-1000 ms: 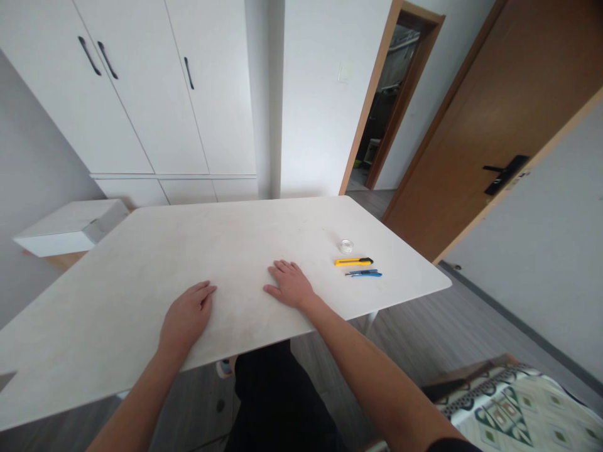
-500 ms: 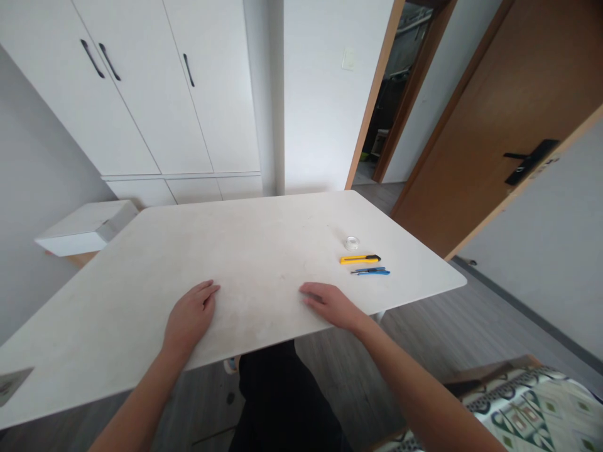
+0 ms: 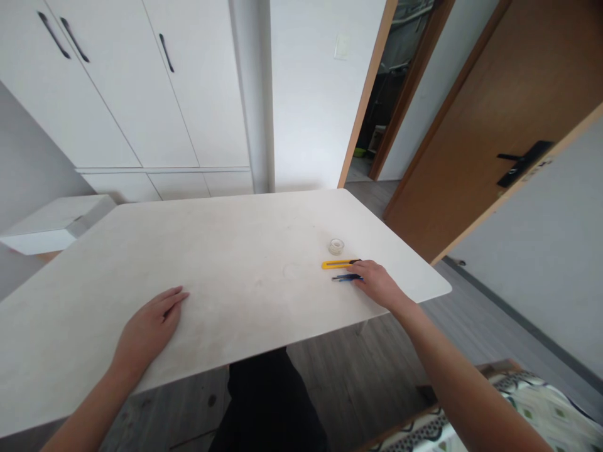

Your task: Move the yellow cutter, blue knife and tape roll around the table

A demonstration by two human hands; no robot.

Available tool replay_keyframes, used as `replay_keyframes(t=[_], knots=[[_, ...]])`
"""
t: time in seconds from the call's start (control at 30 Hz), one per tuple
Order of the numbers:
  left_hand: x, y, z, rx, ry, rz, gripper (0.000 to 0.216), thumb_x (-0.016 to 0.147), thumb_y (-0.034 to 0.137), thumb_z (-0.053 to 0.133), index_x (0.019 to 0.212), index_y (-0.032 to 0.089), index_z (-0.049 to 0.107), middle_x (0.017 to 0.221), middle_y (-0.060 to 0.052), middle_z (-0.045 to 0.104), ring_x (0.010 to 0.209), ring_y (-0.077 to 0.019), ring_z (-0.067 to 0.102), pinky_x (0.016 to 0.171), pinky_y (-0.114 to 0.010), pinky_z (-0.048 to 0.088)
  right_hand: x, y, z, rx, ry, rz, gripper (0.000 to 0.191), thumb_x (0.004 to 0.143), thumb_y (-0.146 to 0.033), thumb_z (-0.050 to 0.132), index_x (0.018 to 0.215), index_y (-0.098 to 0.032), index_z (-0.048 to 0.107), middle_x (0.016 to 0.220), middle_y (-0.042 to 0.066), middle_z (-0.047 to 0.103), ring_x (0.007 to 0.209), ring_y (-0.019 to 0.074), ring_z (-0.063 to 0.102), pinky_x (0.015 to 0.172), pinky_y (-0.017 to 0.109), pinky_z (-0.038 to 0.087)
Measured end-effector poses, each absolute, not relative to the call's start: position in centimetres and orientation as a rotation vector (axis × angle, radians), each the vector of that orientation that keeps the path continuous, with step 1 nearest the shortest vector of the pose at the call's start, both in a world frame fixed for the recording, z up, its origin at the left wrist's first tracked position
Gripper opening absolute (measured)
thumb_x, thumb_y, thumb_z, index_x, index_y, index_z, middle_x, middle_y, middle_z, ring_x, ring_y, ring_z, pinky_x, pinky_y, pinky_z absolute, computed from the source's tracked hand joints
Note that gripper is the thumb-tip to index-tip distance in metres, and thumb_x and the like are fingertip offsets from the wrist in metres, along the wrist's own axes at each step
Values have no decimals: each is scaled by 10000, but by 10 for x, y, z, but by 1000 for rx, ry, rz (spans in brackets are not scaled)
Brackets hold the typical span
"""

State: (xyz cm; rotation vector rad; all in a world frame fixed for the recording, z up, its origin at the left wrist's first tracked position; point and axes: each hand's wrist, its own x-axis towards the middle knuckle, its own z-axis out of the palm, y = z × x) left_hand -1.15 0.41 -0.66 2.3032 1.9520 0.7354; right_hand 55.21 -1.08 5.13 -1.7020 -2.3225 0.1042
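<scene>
My left hand (image 3: 149,328) rests flat on the white table (image 3: 211,245), fingers stretched out, holding nothing. At the right, my right hand (image 3: 378,284) reaches over the handle ends of two tools, its thumb and fingers apart. One is a yellow utility knife (image 3: 335,264), whose dark end lies under my fingertips. Nearer to me is a slim blue tool (image 3: 346,277) with a metallic tip; its back end is hidden by my hand, and its exact kind is unclear. Just beyond the knife sits a small clear roll of tape (image 3: 336,246).
A white box (image 3: 51,220) stands beside the table's far left corner. White cabinets (image 3: 188,113) and a wall are behind the table. A brown door (image 3: 475,125) is at the right. A patterned fabric seat (image 3: 532,402) is at the lower right.
My right hand has moved right, from bare tabletop to over the two tools. My left hand still lies on the table. The view has shifted to the right.
</scene>
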Motion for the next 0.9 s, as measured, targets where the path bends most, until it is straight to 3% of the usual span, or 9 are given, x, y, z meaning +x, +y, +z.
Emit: replay_keyframes(t=[0.13, 0.37, 0.57, 0.73, 0.9], knots=[[-12, 4, -5, 2291, 1974, 711, 465, 896, 486, 378, 1083, 262, 740, 1293, -29, 680, 1186, -250, 639, 1085, -399, 476, 546, -4, 55, -1755, -2380, 175, 256, 845, -142, 582, 1039, -231, 723, 1080, 80, 706, 1053, 242, 616, 956, 381, 458], [-12, 3, -7, 2293, 1975, 727, 467, 903, 483, 380, 1097, 257, 739, 1302, -43, 674, 1189, -268, 636, 1083, -435, 478, 547, 15, 62, -1790, -2274, 80, 274, 883, -126, 503, 1077, -205, 680, 1123, 89, 682, 1042, 219, 613, 929, 334, 459], [-11, 5, -9, 2317, 1961, 743, 480, 898, 481, 381, 1082, 230, 747, 1282, -62, 684, 1170, -267, 646, 1082, -422, 480, 545, 25, 48, -1838, -2339, 130, 414, 840, -83, 504, 1215, -196, 636, 1193, 98, 670, 1089, 221, 605, 965, 325, 429], [-8, 5, -7, 2322, 1946, 769, 472, 897, 460, 382, 1076, 226, 751, 1271, -64, 691, 1175, -253, 644, 1090, -402, 472, 539, 21, 37, -1915, -2281, 15, 324, 860, -142, 487, 1160, -139, 607, 1114, 148, 630, 1033, 248, 571, 942, 363, 428], [-5, 5, -7, 2327, 1937, 811, 447, 897, 426, 390, 1062, 228, 755, 1260, -63, 697, 1167, -244, 648, 1084, -402, 475, 534, 15, 25, -1933, -2100, -53, 274, 835, -168, 505, 1102, -172, 565, 1042, 112, 647, 991, 246, 582, 895, 360, 426]])
